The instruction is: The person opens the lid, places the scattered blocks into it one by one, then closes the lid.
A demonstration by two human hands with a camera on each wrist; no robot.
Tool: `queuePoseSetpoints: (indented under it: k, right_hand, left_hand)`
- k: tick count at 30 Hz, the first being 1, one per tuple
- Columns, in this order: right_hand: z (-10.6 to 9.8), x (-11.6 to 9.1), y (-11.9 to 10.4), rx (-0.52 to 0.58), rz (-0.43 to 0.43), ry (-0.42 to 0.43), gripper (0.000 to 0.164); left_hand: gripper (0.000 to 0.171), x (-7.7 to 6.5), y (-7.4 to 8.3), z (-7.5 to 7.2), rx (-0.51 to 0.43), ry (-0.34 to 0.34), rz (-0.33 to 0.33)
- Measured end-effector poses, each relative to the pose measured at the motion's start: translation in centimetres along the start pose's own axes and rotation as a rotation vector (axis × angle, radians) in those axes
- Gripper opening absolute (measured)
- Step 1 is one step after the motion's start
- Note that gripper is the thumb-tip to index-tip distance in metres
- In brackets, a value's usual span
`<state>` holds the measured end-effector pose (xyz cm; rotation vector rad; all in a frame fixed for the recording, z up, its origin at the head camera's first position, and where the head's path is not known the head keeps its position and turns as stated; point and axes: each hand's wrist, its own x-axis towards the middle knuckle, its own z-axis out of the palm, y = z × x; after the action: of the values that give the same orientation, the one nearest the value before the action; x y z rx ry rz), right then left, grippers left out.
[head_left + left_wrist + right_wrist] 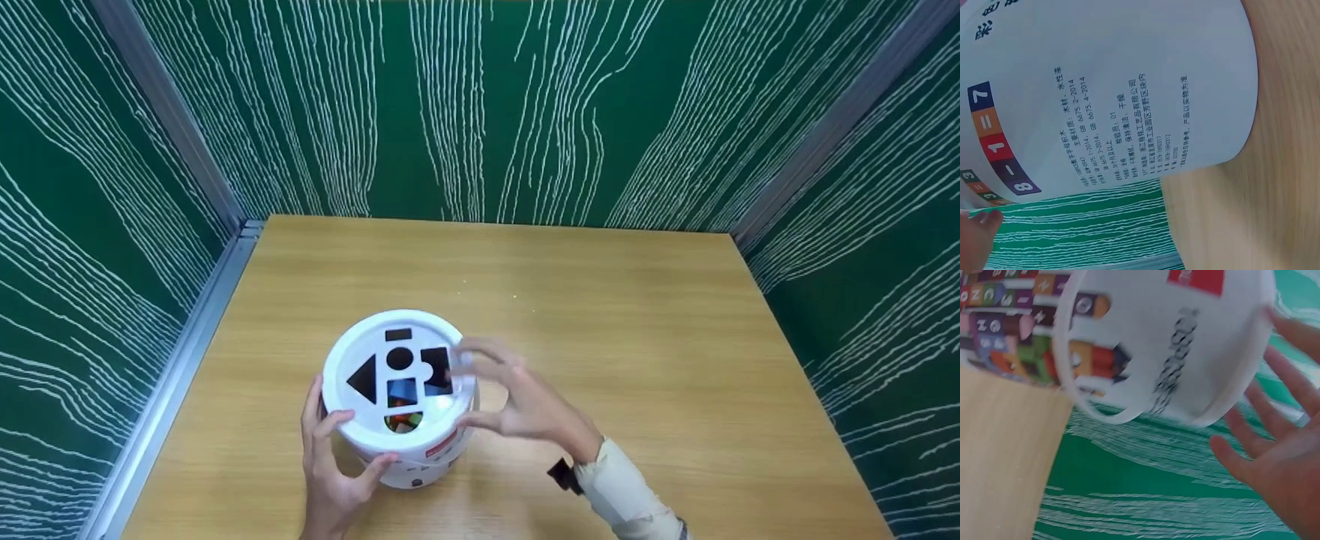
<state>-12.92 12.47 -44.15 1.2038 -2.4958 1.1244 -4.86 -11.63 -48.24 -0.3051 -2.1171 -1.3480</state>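
A white toy-block bucket (420,474) stands upright on the table. Its white lid (369,426) has cut-out holes: a triangle, a circle, rectangles, a half circle and a notched shape. Coloured pieces (405,421) show through the half-circle hole, and something blue lies under the square one. My left hand (334,480) grips the bucket's left side at the lid rim, thumb in front. At the right rim is my right hand (532,405), fingers spread and blurred, its fingertips over the lid edge. Printed text and number blocks cover the bucket wall (1129,101) in the left wrist view.
The wooden table (622,322) extends behind and to the right of the bucket. Green walls with white wavy lines (465,112) enclose it at the back and sides. A metal rail (187,345) runs along the left edge. The bucket's white handle (1064,337) hangs around its side.
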Motion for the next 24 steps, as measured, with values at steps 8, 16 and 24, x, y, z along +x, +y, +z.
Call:
queuePoseSetpoints:
  k: [8,16,24]
  right_hand:
    - [0.1,0.1,0.9,-0.001,0.176,-0.093,0.072]
    - [1.0,-0.5,1.3,0.047,0.181,-0.091,0.074]
    - [3.3,-2.7,4.1,0.282,0.486,-0.130,0.097]
  left_hand:
    - [0.063,-0.3,-0.5,0.2,-0.029,0.020,-0.008]
    - [0.065,-0.7,-1.3,0.2,-0.074,0.056,0.050]
    - [0.093,-1.4,-2.5,0.4,-0.099,-0.033,0.012]
